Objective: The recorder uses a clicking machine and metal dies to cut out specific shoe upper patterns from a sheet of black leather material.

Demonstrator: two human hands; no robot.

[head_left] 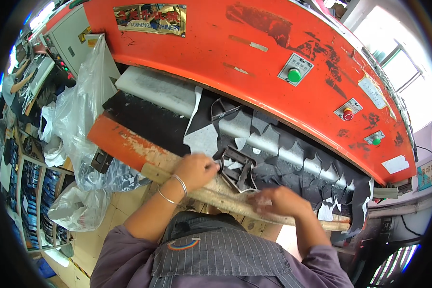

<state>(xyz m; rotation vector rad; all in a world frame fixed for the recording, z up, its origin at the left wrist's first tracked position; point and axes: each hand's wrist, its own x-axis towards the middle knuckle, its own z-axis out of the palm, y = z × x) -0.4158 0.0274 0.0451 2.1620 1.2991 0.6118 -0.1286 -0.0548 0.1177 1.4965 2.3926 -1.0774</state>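
Note:
My left hand [195, 172], with a bangle at the wrist, is over the front ledge of the machine bed, its fingers curled in. Its fingertips are at the left side of a black metal frame like a cutting die [245, 172]; what is between them is hidden. To the right of the frame, my right hand [279, 201] hovers low over the ledge, its fingers smeared by motion. Under and behind the frame lies black sheet material [288, 177], cut into several pieces with pale gaps. A loose grey-white piece [202, 140] rests left of the frame.
An orange press beam [254, 53] spans the far side, with green [294, 75] and red [348, 114] buttons. A white slab [153, 91] lies beneath it. Clear plastic bags [84, 206] and a filled rack [38, 201] stand left. Another person [15, 85] is far left.

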